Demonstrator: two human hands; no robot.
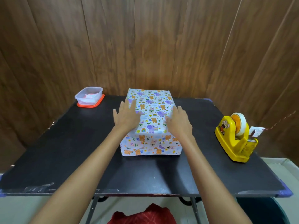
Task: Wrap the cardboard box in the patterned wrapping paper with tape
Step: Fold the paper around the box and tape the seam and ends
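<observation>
The box [151,120] stands in the middle of the black table, fully covered in white wrapping paper printed with cartoon elephants, bears and rainbows; no cardboard shows. My left hand [127,114] lies flat on the left part of its top, fingers spread and pointing away from me. My right hand [178,121] lies flat on the right part of the top, fingers apart. Neither hand grips anything. A yellow tape dispenser [235,137] with a roll of tape sits apart at the table's right side.
A clear plastic container [89,95] on an orange lid stands at the back left corner of the black table [64,151]. A wood-panelled wall rises right behind the table. Red cloth [142,215] shows below the front edge.
</observation>
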